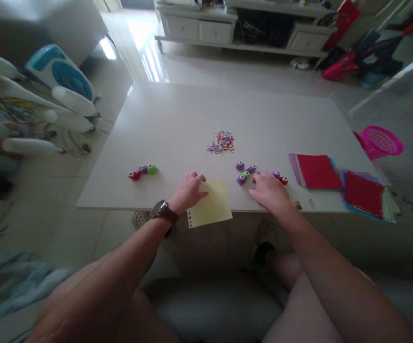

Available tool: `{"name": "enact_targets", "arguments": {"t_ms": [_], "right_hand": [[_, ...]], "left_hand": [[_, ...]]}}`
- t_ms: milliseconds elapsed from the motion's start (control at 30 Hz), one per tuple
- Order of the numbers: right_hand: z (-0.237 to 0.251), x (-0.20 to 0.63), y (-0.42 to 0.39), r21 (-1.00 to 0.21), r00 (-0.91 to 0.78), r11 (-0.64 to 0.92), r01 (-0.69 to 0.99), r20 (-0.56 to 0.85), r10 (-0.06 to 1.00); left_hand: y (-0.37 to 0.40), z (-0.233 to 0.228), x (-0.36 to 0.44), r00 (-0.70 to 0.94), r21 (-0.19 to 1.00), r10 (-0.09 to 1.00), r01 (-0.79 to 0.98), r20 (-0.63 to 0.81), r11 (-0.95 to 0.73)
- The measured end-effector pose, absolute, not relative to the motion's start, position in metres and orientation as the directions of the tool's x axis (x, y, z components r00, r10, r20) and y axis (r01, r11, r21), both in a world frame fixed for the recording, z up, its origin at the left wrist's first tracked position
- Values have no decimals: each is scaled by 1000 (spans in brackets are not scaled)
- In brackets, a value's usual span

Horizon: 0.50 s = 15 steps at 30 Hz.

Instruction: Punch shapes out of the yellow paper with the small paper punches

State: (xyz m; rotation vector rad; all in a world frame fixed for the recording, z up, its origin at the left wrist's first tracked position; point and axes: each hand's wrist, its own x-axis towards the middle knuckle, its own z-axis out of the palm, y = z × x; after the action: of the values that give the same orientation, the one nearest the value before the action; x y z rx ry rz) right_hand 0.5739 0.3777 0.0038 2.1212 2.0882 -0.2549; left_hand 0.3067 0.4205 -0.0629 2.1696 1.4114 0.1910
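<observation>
With the left hand [188, 191] lying flat and open on the yellow sheet [211, 204] at the table [178, 119] edge, the right hand [268, 189], holding nothing, reaches among the punches [246, 173], where one should be picked cleanly without scattering its neighbours.

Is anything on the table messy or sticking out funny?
Yes. The yellow paper under the left hand lies crooked and hangs over the front edge of the table. The paper stacks at the right corner poke over the edge too. The colourful confetti sits in a loose pile mid-table.
</observation>
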Motion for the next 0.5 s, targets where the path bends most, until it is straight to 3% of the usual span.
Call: {"name": "enact_targets", "arguments": {"t_ms": [200, 500], "right_hand": [[-2, 574, 373, -19, 6, -14, 1000, -392, 920], [-12, 556, 374, -208, -156, 91, 974, -324, 933]], "left_hand": [[416, -66, 309, 383, 434, 894, 864, -234, -256], [421, -62, 305, 409, 493, 867, 838, -286, -233]]}}
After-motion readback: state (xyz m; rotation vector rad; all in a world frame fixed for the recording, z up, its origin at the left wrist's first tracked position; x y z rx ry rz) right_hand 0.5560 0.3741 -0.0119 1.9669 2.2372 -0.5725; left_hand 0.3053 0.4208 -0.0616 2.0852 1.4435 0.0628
